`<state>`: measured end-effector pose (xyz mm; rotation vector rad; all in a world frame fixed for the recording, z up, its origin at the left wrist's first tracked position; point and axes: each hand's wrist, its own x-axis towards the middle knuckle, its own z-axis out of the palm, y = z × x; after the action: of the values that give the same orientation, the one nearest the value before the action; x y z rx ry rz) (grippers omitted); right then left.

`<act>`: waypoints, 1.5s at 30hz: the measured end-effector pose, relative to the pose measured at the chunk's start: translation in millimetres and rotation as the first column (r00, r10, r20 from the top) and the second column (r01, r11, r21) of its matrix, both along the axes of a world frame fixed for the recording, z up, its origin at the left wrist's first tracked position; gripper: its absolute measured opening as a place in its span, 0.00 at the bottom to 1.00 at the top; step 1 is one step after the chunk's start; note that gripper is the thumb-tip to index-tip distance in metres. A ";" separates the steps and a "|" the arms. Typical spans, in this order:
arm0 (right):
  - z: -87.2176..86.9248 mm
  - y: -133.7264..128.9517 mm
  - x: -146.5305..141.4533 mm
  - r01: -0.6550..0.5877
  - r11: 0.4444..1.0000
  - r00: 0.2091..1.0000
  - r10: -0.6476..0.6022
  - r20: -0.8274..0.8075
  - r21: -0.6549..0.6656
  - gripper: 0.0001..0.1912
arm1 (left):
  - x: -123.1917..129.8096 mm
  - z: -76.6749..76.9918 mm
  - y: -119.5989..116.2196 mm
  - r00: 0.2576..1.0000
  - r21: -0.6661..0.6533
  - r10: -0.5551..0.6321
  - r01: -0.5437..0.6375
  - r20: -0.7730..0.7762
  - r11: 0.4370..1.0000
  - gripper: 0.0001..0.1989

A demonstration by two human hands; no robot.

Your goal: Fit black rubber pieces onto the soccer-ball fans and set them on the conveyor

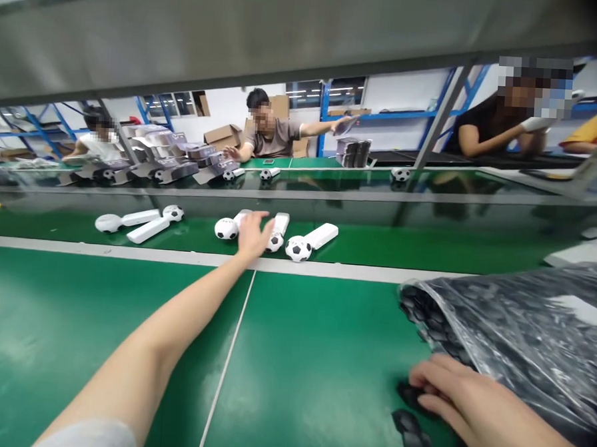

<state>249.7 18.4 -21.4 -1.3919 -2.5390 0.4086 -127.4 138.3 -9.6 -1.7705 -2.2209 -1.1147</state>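
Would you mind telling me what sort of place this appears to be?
It looks like a factory assembly line: a green conveyor belt carries football-patterned balls, workers sit along it, and blue steel racks stand behind.

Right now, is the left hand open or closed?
Open: the left hand has its fingers spread, gripping nothing visible, beside a small soccer ball.

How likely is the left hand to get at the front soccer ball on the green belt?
Probably yes: the left hand is already over the green belt, right beside the front soccer ball. Only a smaller soccer ball sits between them, and it seems unlikely to block the reach.
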 end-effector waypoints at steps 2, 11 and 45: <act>1.1 -1.1 -2.7 0.017 1.000 1.000 -0.017 0.007 -0.025 0.09 | -22.3 9.4 -1.6 0.996 -0.035 0.063 -0.066 -0.068 0.997 0.17; 22.9 -2.5 -7.5 0.046 0.985 0.998 -0.038 0.051 -0.164 0.07 | -61.1 32.6 -45.0 0.958 -0.392 -0.156 0.050 -0.243 0.918 0.15; 17.4 -0.1 -22.5 -0.016 0.992 0.966 0.048 -0.253 0.126 0.12 | 138.8 15.1 -152.3 0.812 -0.606 -0.568 0.386 -0.135 0.696 0.36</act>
<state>227.2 18.3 -4.1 -1.1731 -2.3370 0.4013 11.5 -14.0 5.5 -2.6588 -2.0431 -0.1411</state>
